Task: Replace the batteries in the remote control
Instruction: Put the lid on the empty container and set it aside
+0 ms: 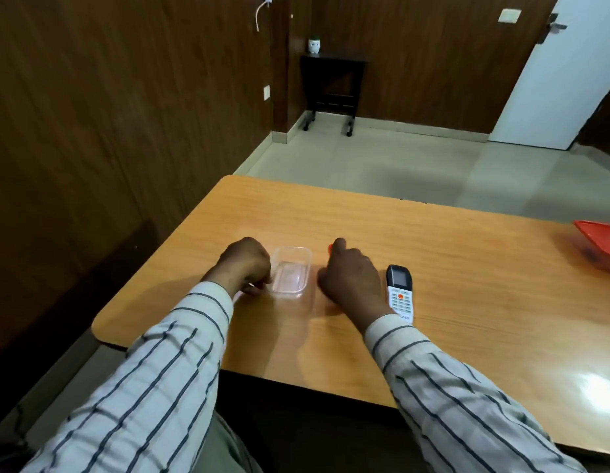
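**Q:** Where is the remote control?

**A:** The remote control lies face up on the wooden table, just beside your right hand on its right side, untouched.

**Q:** State of your hands?

**A:** Your right hand rests knuckles-up, fingers curled; something orange shows at the fingertip, but whether it is gripped cannot be told. Your left hand is loosely curled against the left edge of a clear plastic tub. A red-lidded box sits well apart, far right.
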